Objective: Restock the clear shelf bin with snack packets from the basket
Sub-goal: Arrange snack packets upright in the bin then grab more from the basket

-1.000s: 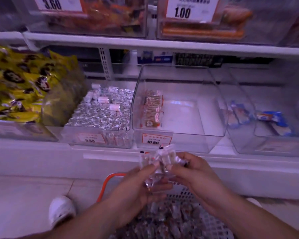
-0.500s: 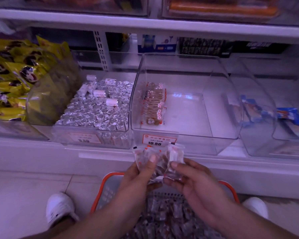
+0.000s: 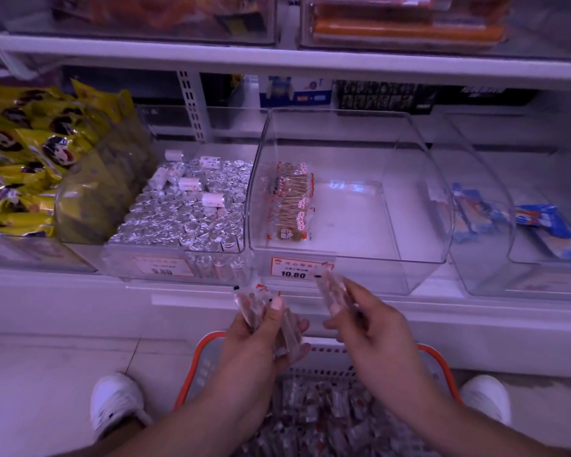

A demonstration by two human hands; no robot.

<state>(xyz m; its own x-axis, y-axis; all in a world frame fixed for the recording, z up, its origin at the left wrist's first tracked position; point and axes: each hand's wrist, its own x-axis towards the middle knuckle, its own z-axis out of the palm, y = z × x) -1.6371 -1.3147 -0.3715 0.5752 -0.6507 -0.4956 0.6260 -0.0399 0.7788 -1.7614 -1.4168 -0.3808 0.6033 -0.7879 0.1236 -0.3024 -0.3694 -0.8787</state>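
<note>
We reach over the orange-rimmed basket [image 3: 201, 364] of snack packets toward the clear shelf bin [image 3: 409, 206], which holds one row of packets [image 3: 292, 202] against its left wall. Our left hand [image 3: 261, 338], palm up, has its grip clamped on a small stack of packets [image 3: 257, 306], thumb on top. Our right hand [image 3: 366, 321], apart from it, pinches a single packet [image 3: 330, 286] just below the bin's price tag [image 3: 295, 268].
</note>
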